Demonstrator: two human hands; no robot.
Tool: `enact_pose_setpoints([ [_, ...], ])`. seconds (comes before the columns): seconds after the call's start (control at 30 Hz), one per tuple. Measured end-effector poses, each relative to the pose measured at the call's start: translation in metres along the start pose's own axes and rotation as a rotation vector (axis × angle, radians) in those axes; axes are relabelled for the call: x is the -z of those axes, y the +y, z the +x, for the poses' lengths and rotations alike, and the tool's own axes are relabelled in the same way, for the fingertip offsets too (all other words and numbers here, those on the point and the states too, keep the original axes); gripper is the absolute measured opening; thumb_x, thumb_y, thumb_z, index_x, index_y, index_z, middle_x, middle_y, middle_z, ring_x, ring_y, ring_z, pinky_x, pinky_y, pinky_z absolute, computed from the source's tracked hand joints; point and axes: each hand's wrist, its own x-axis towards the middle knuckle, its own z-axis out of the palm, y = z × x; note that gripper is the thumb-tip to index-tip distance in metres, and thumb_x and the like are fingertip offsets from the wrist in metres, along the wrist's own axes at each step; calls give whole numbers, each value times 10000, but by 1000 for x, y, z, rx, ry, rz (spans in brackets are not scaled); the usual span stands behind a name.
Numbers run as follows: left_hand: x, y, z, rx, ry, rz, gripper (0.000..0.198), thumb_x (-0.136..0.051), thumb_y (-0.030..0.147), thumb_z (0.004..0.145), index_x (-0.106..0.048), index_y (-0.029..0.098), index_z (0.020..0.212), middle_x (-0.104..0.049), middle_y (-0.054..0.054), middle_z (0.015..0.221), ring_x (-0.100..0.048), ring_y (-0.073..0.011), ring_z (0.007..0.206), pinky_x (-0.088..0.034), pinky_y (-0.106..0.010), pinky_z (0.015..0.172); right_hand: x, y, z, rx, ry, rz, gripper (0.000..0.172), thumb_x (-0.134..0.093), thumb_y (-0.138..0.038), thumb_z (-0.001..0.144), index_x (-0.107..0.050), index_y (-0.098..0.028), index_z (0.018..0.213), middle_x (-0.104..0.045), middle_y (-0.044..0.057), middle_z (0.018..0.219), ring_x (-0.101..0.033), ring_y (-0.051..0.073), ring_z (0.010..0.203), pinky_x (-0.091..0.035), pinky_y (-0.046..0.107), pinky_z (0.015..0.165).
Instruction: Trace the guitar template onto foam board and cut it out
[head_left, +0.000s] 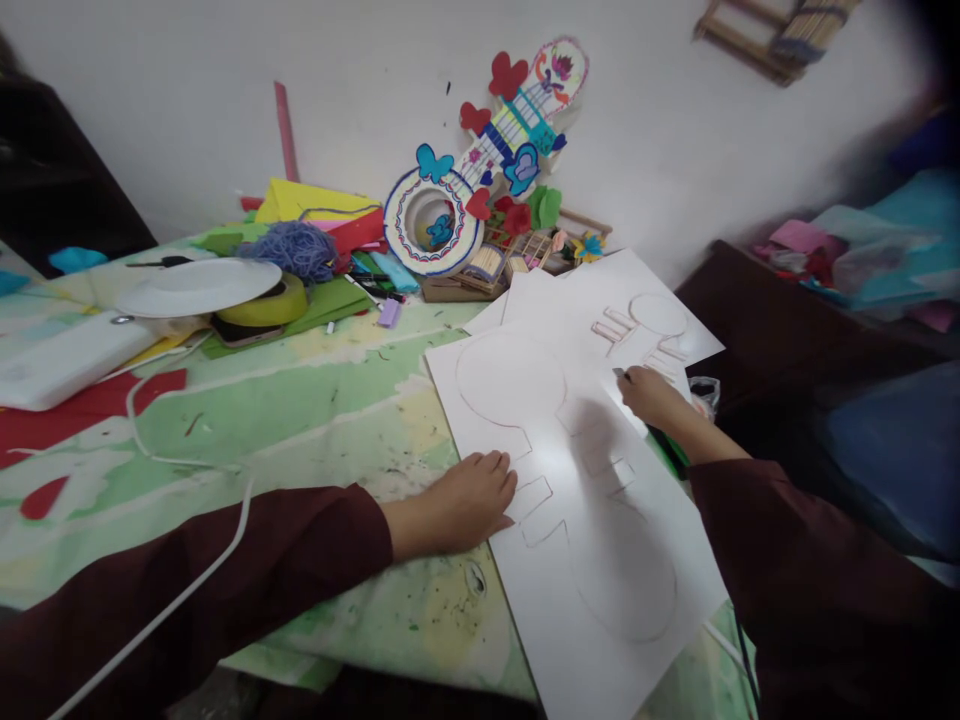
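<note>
A large white sheet of paper (555,620) lies slantwise in front of me, with thin reddish-brown outlines of round and stepped shapes on it. My left hand (469,500) rests on its left edge, palm down, fingers loosely bent and holding nothing. Above the sheet's right side, my right hand (651,396) is closed, fingertips pinched together. A small greyish tip shows at those fingers, too small to name. Beyond it lies a second white sheet (577,295) with darker outlines of a circle and finger-like bars.
A decorated paper guitar (431,262) leans on the wall. Blue yarn (289,250), a white plate (199,288) and yellow tape (266,305) sit at left. A white cable (187,460) crosses the green patterned tablecloth (322,400). Dark furniture (750,310) stands at right.
</note>
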Motion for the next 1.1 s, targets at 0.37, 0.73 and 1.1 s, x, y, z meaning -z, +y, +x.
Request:
enact_pose_setpoints([
  [0.37, 12, -18, 10, -37, 46, -185, 445, -548, 549, 761, -599, 167, 985, -597, -101, 959, -478, -286, 930, -280, -545, 934, -32, -134, -49, 609, -88, 26, 221, -352, -315, 932, -531, -186, 943, -649, 67, 848, -582, 175, 706, -328, 256, 569],
  [0.73, -3, -24, 8, -7, 85, -303, 493, -569, 580, 742, -595, 183, 1034, -608, -100, 1027, -456, -323, 1041, -201, -627, 987, -43, -164, -24, 653, -212, -284, 166, -489, -228, 833, -536, -162, 977, -643, 75, 716, -583, 174, 577, -319, 259, 497],
  [1.1, -6, -16, 5, 99, 55, -257, 516, -549, 614, 749, -608, 197, 1047, -609, -116, 1011, -469, -322, 980, -226, -651, 934, -33, -178, -20, 704, -279, -360, 298, -486, -117, 802, -577, -116, 1086, -666, 143, 855, -635, 247, 737, -413, 322, 595],
])
